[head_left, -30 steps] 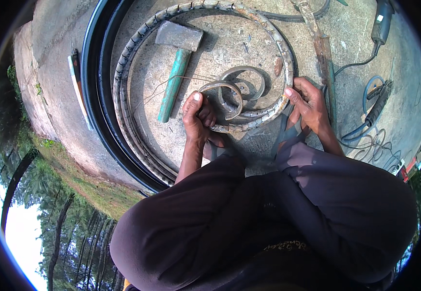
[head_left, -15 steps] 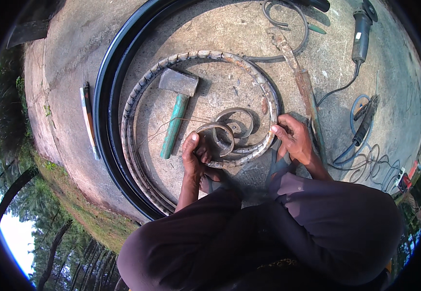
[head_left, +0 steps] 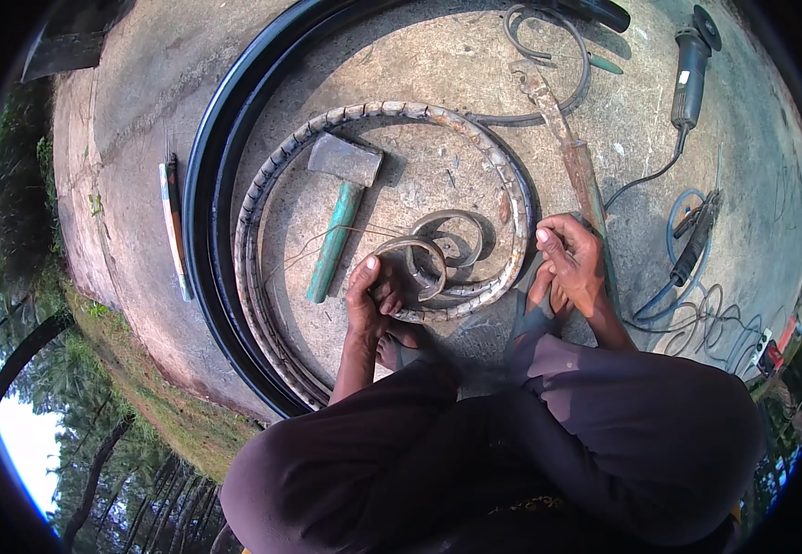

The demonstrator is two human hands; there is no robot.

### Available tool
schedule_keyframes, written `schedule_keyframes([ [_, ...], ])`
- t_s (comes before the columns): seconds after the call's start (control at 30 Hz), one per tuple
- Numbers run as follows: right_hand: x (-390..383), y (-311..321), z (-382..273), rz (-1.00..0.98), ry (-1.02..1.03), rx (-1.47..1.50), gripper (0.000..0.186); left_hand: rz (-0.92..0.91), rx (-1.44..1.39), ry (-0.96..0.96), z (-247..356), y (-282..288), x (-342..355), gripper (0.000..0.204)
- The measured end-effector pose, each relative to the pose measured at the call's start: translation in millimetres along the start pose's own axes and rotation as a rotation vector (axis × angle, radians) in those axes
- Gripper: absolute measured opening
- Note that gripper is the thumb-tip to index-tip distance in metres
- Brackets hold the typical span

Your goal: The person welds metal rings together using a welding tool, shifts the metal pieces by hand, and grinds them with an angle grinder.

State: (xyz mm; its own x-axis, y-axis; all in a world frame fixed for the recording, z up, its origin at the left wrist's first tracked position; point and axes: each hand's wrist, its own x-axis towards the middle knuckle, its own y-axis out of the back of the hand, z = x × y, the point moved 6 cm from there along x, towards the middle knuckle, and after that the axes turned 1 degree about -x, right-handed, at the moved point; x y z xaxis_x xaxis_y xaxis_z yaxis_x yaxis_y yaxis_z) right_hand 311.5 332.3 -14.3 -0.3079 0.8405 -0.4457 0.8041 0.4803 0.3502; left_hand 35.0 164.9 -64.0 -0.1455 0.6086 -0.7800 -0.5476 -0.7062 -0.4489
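- Coil of notched metal strip point(head_left: 383, 109) lies on the concrete point(head_left: 456, 69) in front of me, its lower stretch running toward my left hand point(head_left: 373, 295), its right side next to my other hand.
- My left thumb and fingers are clamped on the end of a small metal loop point(head_left: 443, 268); whether they also touch the notched strip, I can't quite tell.
- My right hand point(head_left: 572, 263) is just outside the coil, fingers curled and thumb near the forefinger; I cannot tell whether it pinches anything.
- My two hands are well apart, with the small loop between them, closer to the left.
- Beyond my left hand, inside the coil, lies a hammer point(head_left: 336, 231) with a green handle.
- Farther left of that hand curves a black channel point(head_left: 200, 175).
- Beyond my right hand lies a rusty tool point(head_left: 576, 166), and farther out an angle grinder point(head_left: 690, 78).
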Motion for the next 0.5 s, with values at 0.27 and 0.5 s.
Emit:
schedule_keyframes([
  [0.27,-4,24,6,0.291,0.062,-0.074,0.023,0.067,0.051,-0.100,-2,5,-1,0.036],
  [0.5,3,63,-3,0.413,0.306,-0.664,0.052,0.114,-0.023,-0.034,-1,1,1,0.036],
])
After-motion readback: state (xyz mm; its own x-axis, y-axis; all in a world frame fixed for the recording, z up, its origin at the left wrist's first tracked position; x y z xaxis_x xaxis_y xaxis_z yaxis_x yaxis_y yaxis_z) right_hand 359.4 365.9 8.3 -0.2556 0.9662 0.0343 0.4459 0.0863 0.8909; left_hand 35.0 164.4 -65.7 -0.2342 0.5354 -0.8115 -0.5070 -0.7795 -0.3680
